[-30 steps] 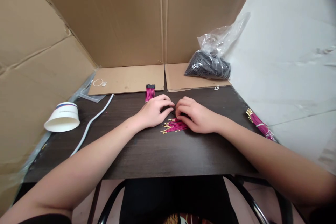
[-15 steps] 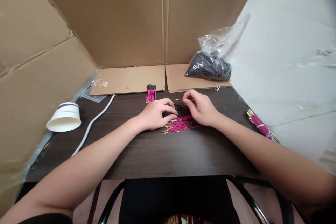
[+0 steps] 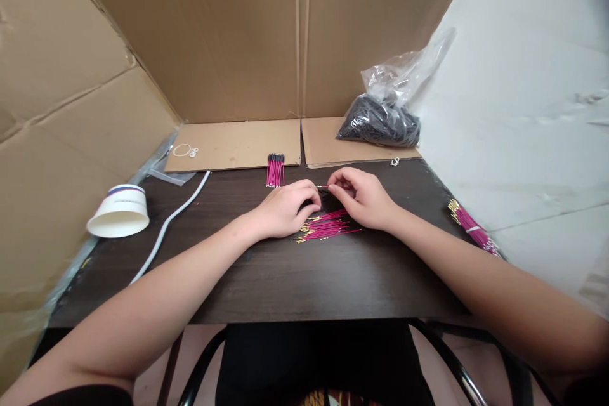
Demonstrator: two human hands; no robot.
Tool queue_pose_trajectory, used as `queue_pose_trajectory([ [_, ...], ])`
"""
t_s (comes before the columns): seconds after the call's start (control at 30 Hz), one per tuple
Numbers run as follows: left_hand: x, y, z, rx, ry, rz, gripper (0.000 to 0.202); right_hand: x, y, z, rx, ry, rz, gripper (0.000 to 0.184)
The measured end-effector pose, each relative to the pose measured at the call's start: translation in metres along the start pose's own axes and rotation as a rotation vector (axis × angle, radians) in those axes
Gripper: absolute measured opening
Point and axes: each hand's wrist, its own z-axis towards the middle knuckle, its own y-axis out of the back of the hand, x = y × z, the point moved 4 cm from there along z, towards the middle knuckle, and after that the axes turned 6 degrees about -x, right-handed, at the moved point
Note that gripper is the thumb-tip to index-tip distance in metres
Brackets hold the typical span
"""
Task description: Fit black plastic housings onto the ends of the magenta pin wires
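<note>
A loose pile of pink wires with gold tips (image 3: 328,227) lies on the dark table (image 3: 266,273). My right hand (image 3: 359,196) hovers just behind the pile, pinching one thin pink wire (image 3: 322,187) that points left. My left hand (image 3: 288,206) rests curled on the table beside the pile, fingertips meeting the wire's free end; what they hold is too small to make out. A small heap of black pieces lies between the two hands, mostly hidden.
A bundle of pink wires with black caps (image 3: 275,169) stands behind my hands. Another tied pink bundle (image 3: 471,228) lies at the right edge. A plastic bag of black parts (image 3: 380,119), an overturned paper cup (image 3: 118,210), a white cable (image 3: 166,222) and cardboard walls surround.
My right hand lifted off the pile with one pink wire and brought it left to my left hand's fingertips. My left hand stayed almost in place.
</note>
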Motion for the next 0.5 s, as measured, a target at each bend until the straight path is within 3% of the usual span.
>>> queue_pose_trajectory([
  [0.23, 0.016, 0.002, 0.006, -0.200, 0.227, -0.150, 0.013, 0.002, 0.009, -0.001, -0.109, -0.020, -0.003, 0.012],
  [0.5, 0.021, 0.001, 0.007, -0.215, 0.284, -0.260, 0.016, 0.003, 0.007, 0.000, -0.084, -0.002, -0.006, 0.011],
])
